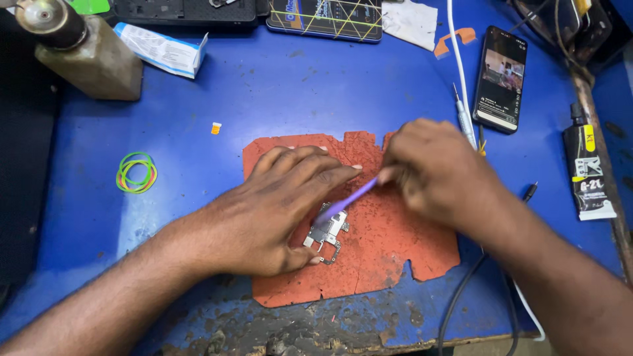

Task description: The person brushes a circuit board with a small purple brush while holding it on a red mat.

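My left hand (270, 211) lies on a worn orange mat (395, 257) and pins down a small metal circuit board (328, 235) with thumb and fingers. My right hand (438, 173) grips a purple brush (353, 196) whose tip rests on the board's top. The mat sits on a blue work table (264, 92). Part of the board is hidden under my left hand.
A phone with a lit screen (501, 78) lies at the right beside a screwdriver (465, 118) and white cable (456, 53). A black glue tube (587, 168) sits far right. Coloured rubber bands (136, 173), a bottle (82, 49) and a small box (161, 49) are left.
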